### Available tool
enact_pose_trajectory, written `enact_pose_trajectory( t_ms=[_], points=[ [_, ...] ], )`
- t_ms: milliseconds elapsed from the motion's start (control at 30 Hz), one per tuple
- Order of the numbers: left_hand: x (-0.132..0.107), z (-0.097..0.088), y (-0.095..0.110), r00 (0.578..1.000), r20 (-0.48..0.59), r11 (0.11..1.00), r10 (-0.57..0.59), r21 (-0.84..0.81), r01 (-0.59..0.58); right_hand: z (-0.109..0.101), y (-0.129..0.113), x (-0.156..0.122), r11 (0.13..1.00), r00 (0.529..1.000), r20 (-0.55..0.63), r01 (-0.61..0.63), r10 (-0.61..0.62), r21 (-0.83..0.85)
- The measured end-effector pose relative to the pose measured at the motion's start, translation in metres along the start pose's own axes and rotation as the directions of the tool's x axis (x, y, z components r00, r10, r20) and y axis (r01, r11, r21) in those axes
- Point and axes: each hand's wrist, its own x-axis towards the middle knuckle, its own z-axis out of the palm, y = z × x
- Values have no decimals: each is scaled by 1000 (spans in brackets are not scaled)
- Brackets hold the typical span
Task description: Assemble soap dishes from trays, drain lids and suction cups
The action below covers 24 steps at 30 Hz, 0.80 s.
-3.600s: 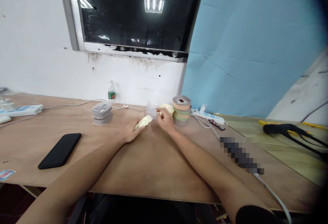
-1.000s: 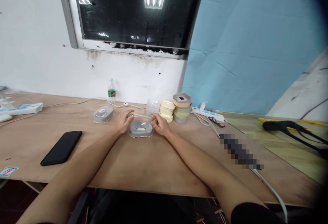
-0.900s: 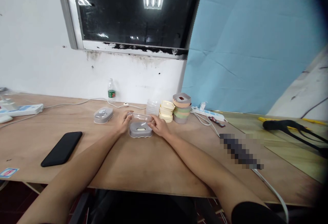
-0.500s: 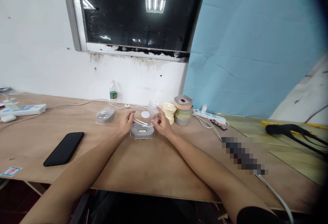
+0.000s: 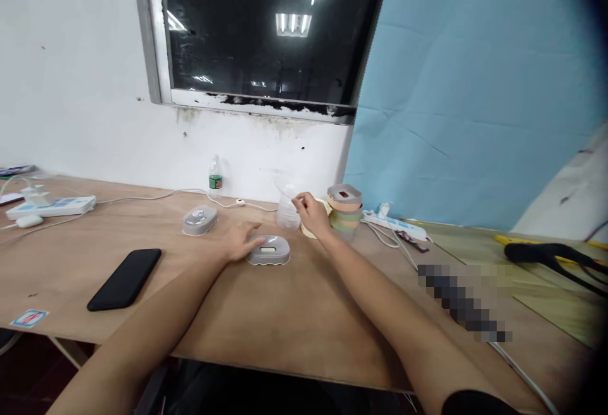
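My left hand (image 5: 241,242) has its fingers spread, and its thumb reaches the near left of a grey oval box (image 5: 268,251) with a slot in its top. My right hand (image 5: 312,213) is raised farther back, its thumb and index finger pinching the edge of a thin clear plastic lid (image 5: 286,182). That lid is tilted above a stack of clear plastic pieces (image 5: 287,215), and its outline is faint. Behind my right hand, pale yellow pieces (image 5: 308,228) are partly hidden. A second grey box (image 5: 199,220) with a clear top sits to the left.
Stacked coloured containers (image 5: 344,203) stand right of my right hand. A plastic bottle (image 5: 215,175) is by the wall. A black phone (image 5: 124,279) lies at left. Power strips (image 5: 52,207) and white cables run along the table's back; a black-and-yellow tool (image 5: 546,251) lies far right.
My left hand has let go of the clear lid and dropped to the grey box. My right hand has carried the lid up and back, over the clear stack. The view has shifted slightly.
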Motion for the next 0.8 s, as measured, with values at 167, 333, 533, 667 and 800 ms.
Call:
enact_pose_trajectory(
  t_ms=[167,333,533,667,800],
  points=[
    [-5,5,3,954,298,994,37,87,-66,4,4,31,982,979,144,-126,147,-143],
    [-4,10,-1,940,338,991,57,97,-95,11,10,31,962,965,165,-169,206,-214],
    [-4,7,7,965,258,994,47,82,-71,7,10,8,991,990,92,-96,104,-89],
    [-4,8,14,990,127,998,62,-6,-61,7,17,-34,997,987,143,80,-77,-20],
    [-4,14,10,1000,7,997,5,-81,-5,15,23,-67,971,945,226,240,-237,13]
  ],
)
